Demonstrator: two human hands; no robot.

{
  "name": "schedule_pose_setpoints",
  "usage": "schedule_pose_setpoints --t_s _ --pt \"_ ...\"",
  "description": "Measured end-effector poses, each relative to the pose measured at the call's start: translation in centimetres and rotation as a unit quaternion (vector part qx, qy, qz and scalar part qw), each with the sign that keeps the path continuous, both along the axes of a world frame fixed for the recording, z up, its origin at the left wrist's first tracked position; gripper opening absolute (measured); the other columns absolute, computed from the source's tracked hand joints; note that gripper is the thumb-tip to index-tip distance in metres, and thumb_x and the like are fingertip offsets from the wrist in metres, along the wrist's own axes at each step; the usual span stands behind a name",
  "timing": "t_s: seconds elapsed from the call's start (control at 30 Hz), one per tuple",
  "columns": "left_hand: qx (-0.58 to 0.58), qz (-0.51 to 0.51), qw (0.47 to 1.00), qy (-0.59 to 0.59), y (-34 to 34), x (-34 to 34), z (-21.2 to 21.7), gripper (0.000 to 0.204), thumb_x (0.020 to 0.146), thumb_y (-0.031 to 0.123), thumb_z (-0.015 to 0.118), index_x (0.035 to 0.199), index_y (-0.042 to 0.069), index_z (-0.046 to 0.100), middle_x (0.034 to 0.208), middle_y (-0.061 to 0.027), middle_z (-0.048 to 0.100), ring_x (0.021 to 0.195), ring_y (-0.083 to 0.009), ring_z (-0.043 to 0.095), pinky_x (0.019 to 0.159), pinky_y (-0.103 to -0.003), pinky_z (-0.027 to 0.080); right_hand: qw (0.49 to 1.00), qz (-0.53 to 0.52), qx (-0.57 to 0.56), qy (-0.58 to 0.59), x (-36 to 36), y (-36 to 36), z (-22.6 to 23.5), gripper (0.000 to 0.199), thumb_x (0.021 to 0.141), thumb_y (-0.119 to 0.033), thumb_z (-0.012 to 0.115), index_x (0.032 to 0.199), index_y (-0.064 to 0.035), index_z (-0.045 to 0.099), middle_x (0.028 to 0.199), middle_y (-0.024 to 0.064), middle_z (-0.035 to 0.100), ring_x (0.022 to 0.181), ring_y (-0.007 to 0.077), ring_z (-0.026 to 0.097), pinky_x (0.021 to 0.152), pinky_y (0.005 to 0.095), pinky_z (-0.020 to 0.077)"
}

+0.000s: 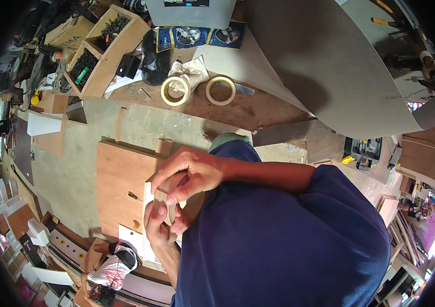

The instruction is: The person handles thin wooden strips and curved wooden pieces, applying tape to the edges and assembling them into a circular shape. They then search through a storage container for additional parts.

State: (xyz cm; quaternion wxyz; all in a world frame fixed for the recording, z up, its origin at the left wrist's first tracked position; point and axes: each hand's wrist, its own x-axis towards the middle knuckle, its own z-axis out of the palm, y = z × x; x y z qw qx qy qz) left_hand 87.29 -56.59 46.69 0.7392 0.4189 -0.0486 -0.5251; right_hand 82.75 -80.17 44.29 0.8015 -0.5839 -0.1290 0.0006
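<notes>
We grip a wood-toned curved piece (161,195) (perhaps a coiled strip; the fingers hide much of it) between both hands, above the near edge of the brown panel (117,176); we cannot tell whether it touches anything below. Our right hand (193,170) closes over its far-right end, thumb against fingers, while our left hand (162,227) pinches the other end, presumably so its layers stay together. Its long axis seems to run from one hand to the other, roughly along that edge, its left end pointing toward our left forearm. A small screwdriver (133,196) lies on the panel, toward the near edge, probably within easy reach.
</notes>
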Motion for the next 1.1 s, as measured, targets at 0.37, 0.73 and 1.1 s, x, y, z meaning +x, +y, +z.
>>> schedule_pose_setpoints --t_s 0.37,0.73,1.1 --pt "0.199 0.268 0.938 -0.089 0.3 0.1 -1.9 0.033 0.103 0.030 0.063 0.093 -0.001 0.061 0.065 -0.0039 0.052 0.052 -0.0110 0.046 0.046 -0.027 0.036 0.811 -0.306 -0.473 0.161 0.6 -11.1 -11.5 0.030 0.087 -0.020 0.080 0.114 -0.0094 0.071 0.114 0.0169 0.069 0.111 0.0351 0.065 0.096 0.0447 0.0503" --pt "0.297 0.293 0.903 -0.099 4.9 -2.0 -5.1 0.037 0.104 0.036 0.063 0.096 0.000 0.060 0.061 -0.0027 0.050 0.053 -0.0115 0.046 0.048 -0.028 0.037 0.787 -0.339 -0.473 0.206 6.4 -14.4 -15.0 0.026 0.088 -0.002 0.062 0.112 -0.0081 0.072 0.099 0.0170 0.073 0.093 0.0327 0.072 0.087 0.0429 0.0548" --pt "0.300 0.218 0.924 -0.097 3.0 -2.6 -4.2 0.032 0.104 0.034 0.062 0.093 0.003 0.058 0.062 -0.0031 0.052 0.052 -0.0114 0.049 0.047 -0.028 0.037 0.799 -0.301 -0.493 0.168 12.3 -18.0 -17.0 0.023 0.086 -0.018 0.069 0.106 -0.0096 0.077 0.101 0.0221 0.073 0.102 0.0399 0.070 0.092 0.0466 0.0549"
